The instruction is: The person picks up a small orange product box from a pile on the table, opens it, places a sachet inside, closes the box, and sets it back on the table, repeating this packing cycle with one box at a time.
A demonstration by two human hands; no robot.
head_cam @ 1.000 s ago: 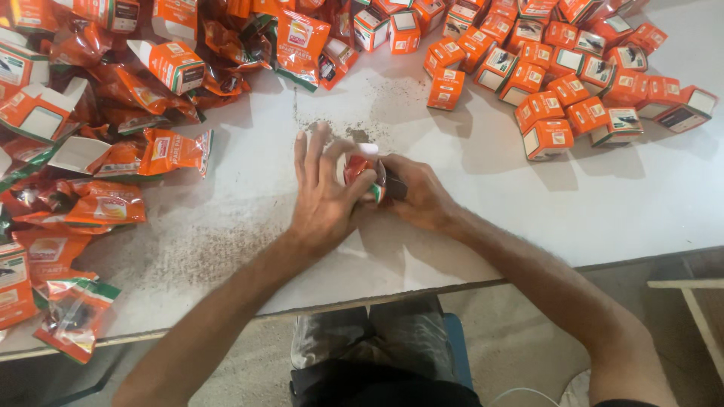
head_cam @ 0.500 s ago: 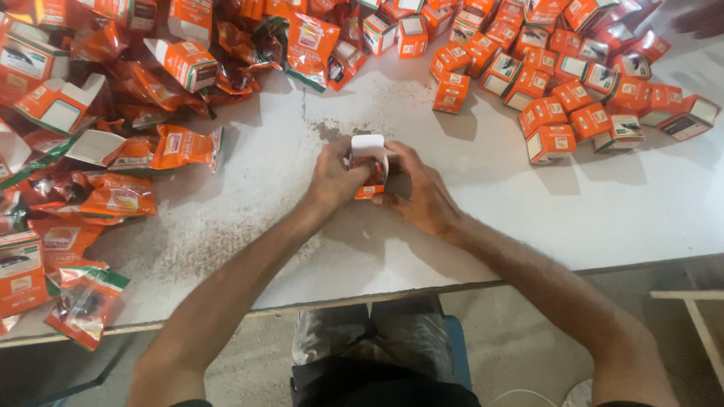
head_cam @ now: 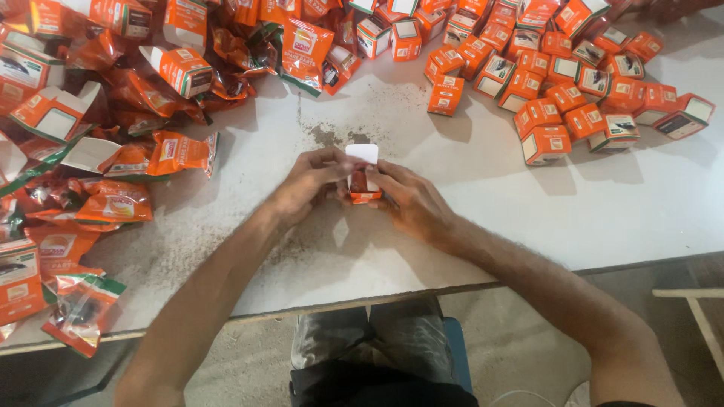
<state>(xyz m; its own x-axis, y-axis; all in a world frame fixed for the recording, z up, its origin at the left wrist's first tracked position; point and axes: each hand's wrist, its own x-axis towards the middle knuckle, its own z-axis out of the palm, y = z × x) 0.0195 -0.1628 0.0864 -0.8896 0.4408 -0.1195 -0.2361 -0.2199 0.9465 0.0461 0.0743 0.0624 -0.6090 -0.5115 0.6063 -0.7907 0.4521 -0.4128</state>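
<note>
We see left hand [head_cam: 305,185] and right hand [head_cam: 407,200] both gripping small orange box [head_cam: 360,181], flap up, over table [head_cam: 641,218]

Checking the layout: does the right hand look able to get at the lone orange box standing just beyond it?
Probably yes: bare table lies between the right hand and that box, though both hands hold a small box.

A white, dust-speckled table [head_cam: 603,218] carries closed orange boxes [head_cam: 558,90] and scattered orange packets [head_cam: 113,158].
</note>
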